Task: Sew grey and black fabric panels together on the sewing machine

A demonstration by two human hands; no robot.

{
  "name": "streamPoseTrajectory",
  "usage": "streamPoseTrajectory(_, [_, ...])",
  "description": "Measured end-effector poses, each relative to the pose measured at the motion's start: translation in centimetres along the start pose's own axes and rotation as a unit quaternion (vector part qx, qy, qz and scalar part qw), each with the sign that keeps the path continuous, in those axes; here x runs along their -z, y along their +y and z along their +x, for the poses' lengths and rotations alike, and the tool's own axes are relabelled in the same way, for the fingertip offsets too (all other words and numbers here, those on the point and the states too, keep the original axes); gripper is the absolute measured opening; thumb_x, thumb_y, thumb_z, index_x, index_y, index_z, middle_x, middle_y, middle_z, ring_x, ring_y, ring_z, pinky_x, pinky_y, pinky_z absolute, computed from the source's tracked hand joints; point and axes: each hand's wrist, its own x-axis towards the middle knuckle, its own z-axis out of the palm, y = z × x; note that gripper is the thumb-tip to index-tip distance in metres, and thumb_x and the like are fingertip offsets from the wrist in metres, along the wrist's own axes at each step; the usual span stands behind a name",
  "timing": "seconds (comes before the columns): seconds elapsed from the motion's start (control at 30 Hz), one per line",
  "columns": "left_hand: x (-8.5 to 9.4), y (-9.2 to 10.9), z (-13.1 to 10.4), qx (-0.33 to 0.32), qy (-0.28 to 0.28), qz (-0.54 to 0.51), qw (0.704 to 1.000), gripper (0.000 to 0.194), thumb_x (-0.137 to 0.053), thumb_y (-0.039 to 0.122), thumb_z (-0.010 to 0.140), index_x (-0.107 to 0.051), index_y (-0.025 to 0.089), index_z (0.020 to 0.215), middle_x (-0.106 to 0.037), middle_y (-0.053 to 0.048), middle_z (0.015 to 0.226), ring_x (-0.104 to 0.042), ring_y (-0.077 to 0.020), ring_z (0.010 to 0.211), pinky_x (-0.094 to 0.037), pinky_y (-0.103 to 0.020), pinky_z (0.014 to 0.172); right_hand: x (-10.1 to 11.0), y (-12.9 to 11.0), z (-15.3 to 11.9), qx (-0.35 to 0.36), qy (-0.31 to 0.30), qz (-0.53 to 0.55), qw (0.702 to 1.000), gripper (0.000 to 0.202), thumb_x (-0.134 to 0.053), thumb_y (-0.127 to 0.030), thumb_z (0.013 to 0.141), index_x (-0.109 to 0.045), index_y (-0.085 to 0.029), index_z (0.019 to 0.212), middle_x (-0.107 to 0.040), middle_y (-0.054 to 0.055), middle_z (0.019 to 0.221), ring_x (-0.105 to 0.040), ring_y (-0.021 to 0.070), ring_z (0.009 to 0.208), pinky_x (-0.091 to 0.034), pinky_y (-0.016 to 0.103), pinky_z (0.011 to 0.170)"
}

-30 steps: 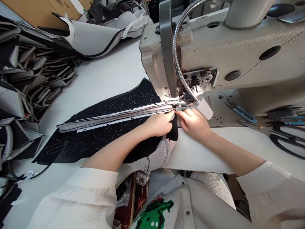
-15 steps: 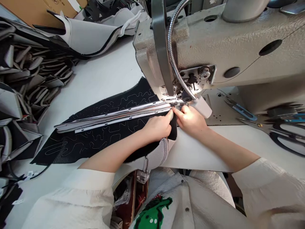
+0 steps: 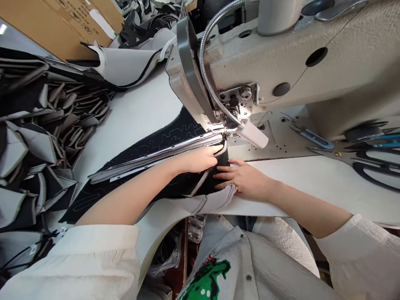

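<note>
A black fabric piece [image 3: 162, 141] with wavy stitched lines lies on the white table, its right end by the needle area of the sewing machine [image 3: 231, 112]. Along it runs a long light strip [image 3: 146, 158] with white edges. My left hand [image 3: 201, 159] is closed on the strip's right end, just left of the presser foot. With fingers spread, my right hand [image 3: 245, 178] rests on the black fabric's right edge. Beneath both hands a grey textured band [image 3: 215, 200] curves along the table's front edge.
Piles of grey and black cut pieces [image 3: 65, 108] fill the left side. A cardboard box [image 3: 62, 25] stands at the back left. Blue thread snips [image 3: 315, 137] and black-handled scissors [image 3: 371, 162] lie to the right. A flexible metal lamp neck [image 3: 203, 54] hangs before the machine head.
My right hand has left the needle area, moved toward the table's front and spread open. My left hand has shifted slightly left, and the fabric's right end has folded. The view has also shifted.
</note>
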Motion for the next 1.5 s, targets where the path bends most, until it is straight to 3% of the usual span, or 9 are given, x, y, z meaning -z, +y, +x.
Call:
streamPoseTrajectory(0.17, [-0.1, 0.8, 1.6, -0.024, 0.059, 0.049, 0.997, 0.046, -0.036, 0.016, 0.078, -0.054, 0.021, 0.120, -0.068, -0.003, 0.100, -0.063, -0.0189, 0.083, -0.050, -0.027, 0.070, 0.0, 1.9, 0.8, -0.010, 0.030, -0.014, 0.999, 0.021, -0.056, -0.023, 0.091, -0.069, -0.022, 0.108, -0.060, 0.007, 0.126, -0.048, 0.0227, 0.125, -0.034, 0.043, 0.101])
streamPoseTrajectory(0.3, [-0.4, 1.7, 0.3, 0.032, 0.047, 0.177, 0.983, 0.066, -0.041, 0.033, 0.082, -0.025, 0.024, 0.146, -0.068, -0.008, 0.105, -0.065, -0.0269, 0.090, -0.049, -0.032, 0.069, 2.2, 1.9, 0.5, -0.032, 0.025, 0.047, 0.998, 0.023, -0.058, -0.026, 0.088, -0.067, -0.023, 0.109, -0.062, 0.005, 0.124, -0.048, 0.0212, 0.123, -0.029, 0.042, 0.107])
streamPoseTrajectory(0.43, [-0.9, 2.0, -1.7, 0.060, -0.004, 0.244, 0.968, 0.074, -0.039, 0.031, 0.084, -0.008, 0.028, 0.150, -0.070, -0.007, 0.095, -0.067, -0.0275, 0.080, -0.048, -0.032, 0.064, 4.1, -1.2, -0.4, 0.012, -0.056, 0.052, 0.997, 0.036, -0.062, -0.037, 0.086, -0.064, -0.020, 0.117, -0.062, 0.006, 0.123, -0.045, 0.0254, 0.127, -0.023, 0.046, 0.113])
streamPoseTrajectory(0.53, [-1.1, 1.9, -2.1, 0.069, -0.005, 0.246, 0.967, 0.070, -0.035, 0.031, 0.086, -0.008, 0.031, 0.150, -0.069, -0.007, 0.102, -0.067, -0.0273, 0.085, -0.049, -0.033, 0.068, 2.2, -4.2, -0.6, 0.025, -0.089, -0.066, 0.994, 0.041, -0.063, -0.037, 0.084, -0.064, -0.013, 0.118, -0.063, 0.012, 0.120, -0.053, 0.0302, 0.117, -0.017, 0.053, 0.114])
streamPoseTrajectory(0.67, [-1.0, 1.8, -1.7, 0.067, -0.018, 0.237, 0.969, 0.066, -0.032, 0.029, 0.087, -0.013, 0.029, 0.150, -0.069, -0.007, 0.103, -0.066, -0.0268, 0.088, -0.049, -0.033, 0.071, -2.4, -6.0, -0.3, -0.006, -0.071, -0.161, 0.984, 0.064, -0.063, -0.044, 0.085, -0.049, -0.006, 0.135, -0.046, 0.017, 0.140, -0.044, 0.0331, 0.128, -0.031, 0.051, 0.109])
streamPoseTrajectory(0.83, [-1.2, 1.5, -0.6, 0.063, -0.008, 0.245, 0.968, 0.069, -0.031, 0.027, 0.087, -0.006, 0.028, 0.151, -0.070, -0.006, 0.099, -0.066, -0.0264, 0.088, -0.049, -0.034, 0.072, -2.9, -4.4, -0.6, -0.027, -0.032, -0.135, 0.990, 0.078, -0.052, -0.063, 0.087, -0.044, -0.005, 0.139, -0.042, 0.017, 0.143, -0.037, 0.0313, 0.133, -0.028, 0.049, 0.111])
streamPoseTrajectory(1.03, [-0.7, 1.8, 0.0, 0.072, 0.001, 0.269, 0.960, 0.075, -0.037, 0.030, 0.084, -0.002, 0.024, 0.151, -0.070, -0.008, 0.101, -0.066, -0.0270, 0.088, -0.049, -0.034, 0.071, -0.9, -2.2, 0.1, -0.019, -0.040, -0.170, 0.984, 0.065, -0.055, -0.054, 0.089, -0.052, -0.005, 0.132, -0.050, 0.017, 0.137, -0.044, 0.0323, 0.128, -0.033, 0.047, 0.108])
streamPoseTrajectory(1.3, [-0.2, 1.1, 1.1, 0.058, 0.035, 0.240, 0.968, 0.062, -0.035, 0.024, 0.084, -0.027, 0.030, 0.145, -0.070, -0.004, 0.098, -0.067, -0.0234, 0.081, -0.047, -0.029, 0.065, -1.2, -1.6, 2.5, -0.074, -0.027, -0.210, 0.975, 0.074, -0.055, -0.056, 0.087, -0.048, 0.002, 0.133, -0.053, 0.022, 0.131, -0.042, 0.0370, 0.125, -0.033, 0.052, 0.107])
streamPoseTrajectory(1.5, [0.0, 1.2, 0.9, 0.076, 0.008, 0.322, 0.944, 0.073, -0.041, 0.024, 0.082, -0.015, 0.026, 0.150, -0.071, -0.006, 0.094, -0.067, -0.0283, 0.086, -0.050, -0.035, 0.072, -2.1, -1.5, 2.7, -0.129, -0.001, -0.168, 0.977, 0.084, -0.050, -0.063, 0.086, -0.043, 0.003, 0.137, -0.042, 0.023, 0.142, -0.030, 0.0381, 0.135, -0.023, 0.055, 0.113])
